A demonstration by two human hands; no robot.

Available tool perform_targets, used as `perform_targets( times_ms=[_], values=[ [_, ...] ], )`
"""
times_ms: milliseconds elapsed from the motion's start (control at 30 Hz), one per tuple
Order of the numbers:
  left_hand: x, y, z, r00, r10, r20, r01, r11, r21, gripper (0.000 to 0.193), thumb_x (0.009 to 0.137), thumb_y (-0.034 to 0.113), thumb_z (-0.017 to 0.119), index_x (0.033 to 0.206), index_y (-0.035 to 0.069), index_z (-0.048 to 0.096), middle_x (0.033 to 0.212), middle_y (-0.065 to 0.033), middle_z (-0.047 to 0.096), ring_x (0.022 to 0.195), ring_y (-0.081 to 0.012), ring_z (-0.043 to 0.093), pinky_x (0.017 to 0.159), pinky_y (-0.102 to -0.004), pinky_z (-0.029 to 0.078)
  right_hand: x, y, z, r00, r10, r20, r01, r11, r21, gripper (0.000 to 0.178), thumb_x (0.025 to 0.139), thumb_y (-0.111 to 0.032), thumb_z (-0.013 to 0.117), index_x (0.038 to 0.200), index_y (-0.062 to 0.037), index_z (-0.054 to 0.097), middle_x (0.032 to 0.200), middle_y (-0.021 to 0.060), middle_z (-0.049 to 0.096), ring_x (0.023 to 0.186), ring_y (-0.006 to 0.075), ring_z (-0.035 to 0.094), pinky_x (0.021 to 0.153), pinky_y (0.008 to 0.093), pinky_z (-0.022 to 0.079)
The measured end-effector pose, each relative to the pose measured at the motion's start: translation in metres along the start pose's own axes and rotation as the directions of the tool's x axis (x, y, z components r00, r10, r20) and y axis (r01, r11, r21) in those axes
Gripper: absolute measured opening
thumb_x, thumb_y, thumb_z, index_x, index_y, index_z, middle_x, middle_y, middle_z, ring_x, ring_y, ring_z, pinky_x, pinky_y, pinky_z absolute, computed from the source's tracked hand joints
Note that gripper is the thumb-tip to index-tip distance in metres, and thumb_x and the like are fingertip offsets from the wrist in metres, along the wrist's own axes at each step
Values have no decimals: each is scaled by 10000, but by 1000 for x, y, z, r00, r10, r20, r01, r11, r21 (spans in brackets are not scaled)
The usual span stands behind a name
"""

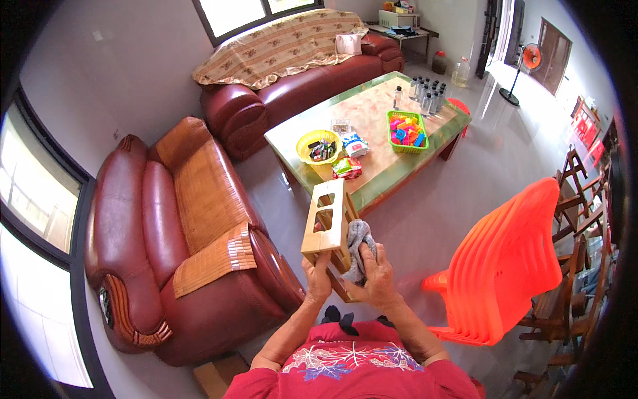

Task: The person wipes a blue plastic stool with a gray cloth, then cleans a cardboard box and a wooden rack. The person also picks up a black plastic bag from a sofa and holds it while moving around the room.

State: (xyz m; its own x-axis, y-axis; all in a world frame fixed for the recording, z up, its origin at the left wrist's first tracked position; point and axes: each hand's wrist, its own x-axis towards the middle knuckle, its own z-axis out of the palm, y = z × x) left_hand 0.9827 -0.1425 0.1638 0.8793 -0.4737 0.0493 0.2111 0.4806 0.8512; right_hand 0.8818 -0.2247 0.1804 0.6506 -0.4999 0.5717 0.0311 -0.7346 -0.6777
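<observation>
My left hand [318, 278] grips the lower end of a light wooden frame [318, 243], its fingers partly hidden behind the wood. The frame is box-like, with two rounded cut-outs in the panel that shows, and it is held up in front of my body, tilted. In my right hand [377, 274] is a bunched grey cloth [360, 241], pressed against the frame's right side. The fingers of that hand are wrapped over the cloth.
Ahead stands a low table [372, 189] with a yellow basket [300, 150], a green basket [409, 149] of colourful blocks, packets and several bottles [426, 103]. Red-brown sofas [226, 292] line the left and back. Stacked orange chairs [498, 266] and wooden furniture [571, 266] stand at right.
</observation>
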Motion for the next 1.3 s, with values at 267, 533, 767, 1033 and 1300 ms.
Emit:
perform_targets(
  times_ms=[267, 533, 767, 1033, 1300],
  values=[
    [0, -12, -65, 971, 41, 237, -102, 962, 253, 503, 823, 53, 589, 1299, 2, 434, 1202, -70, 522, 1078, -154, 506, 910, -299, 409, 2, 18, -39, 948, 317, 19, -271, 776, 570, 433, 721, -95, 686, 1141, -72, 583, 1046, 162, 569, 934, 294, 590, 797, 365, 494],
    [-9, 0, -71, 814, 106, 571, -363, 861, 357, 608, 746, 123, 606, 1292, -45, 398, 1216, -193, 512, 1131, -293, 508, 961, -363, 386, 49, -16, -23, 944, -217, 249, 276, 933, -230, 253, 759, -179, 635, 1006, -211, 681, 998, 88, 578, 904, 290, 585, 726, 371, 515],
    [-14, 18, -74, 813, 54, 580, -329, 864, 380, 585, 733, 140, 632, 1256, -48, 448, 1176, -219, 525, 1080, -336, 533, 909, -376, 423, 61, 64, -42, 969, 189, -157, -222, 947, -232, 335, 734, -65, 608, 1054, -144, 664, 962, 145, 553, 791, 324, 581, 709, 363, 503],
    [-14, 27, -70, 762, 28, 648, -436, 761, 480, 545, 750, 120, 608, 1245, -53, 460, 1124, -194, 551, 1032, -297, 551, 885, -347, 426, 53, 21, -35, 972, 139, 189, -68, 938, -340, 330, 763, -143, 603, 1091, -146, 640, 1001, 133, 558, 918, 324, 579, 795, 389, 492],
    [-19, 15, -71, 885, -39, 464, -111, 950, 291, 520, 862, 194, 521, 1306, -49, 400, 1051, -92, 530, 917, -157, 526, 804, -273, 442, 53, 36, -25, 977, 178, -113, -150, 963, 222, 397, 750, -18, 589, 1142, -73, 591, 1029, 171, 534, 969, 335, 561, 846, 361, 456]
  ],
)
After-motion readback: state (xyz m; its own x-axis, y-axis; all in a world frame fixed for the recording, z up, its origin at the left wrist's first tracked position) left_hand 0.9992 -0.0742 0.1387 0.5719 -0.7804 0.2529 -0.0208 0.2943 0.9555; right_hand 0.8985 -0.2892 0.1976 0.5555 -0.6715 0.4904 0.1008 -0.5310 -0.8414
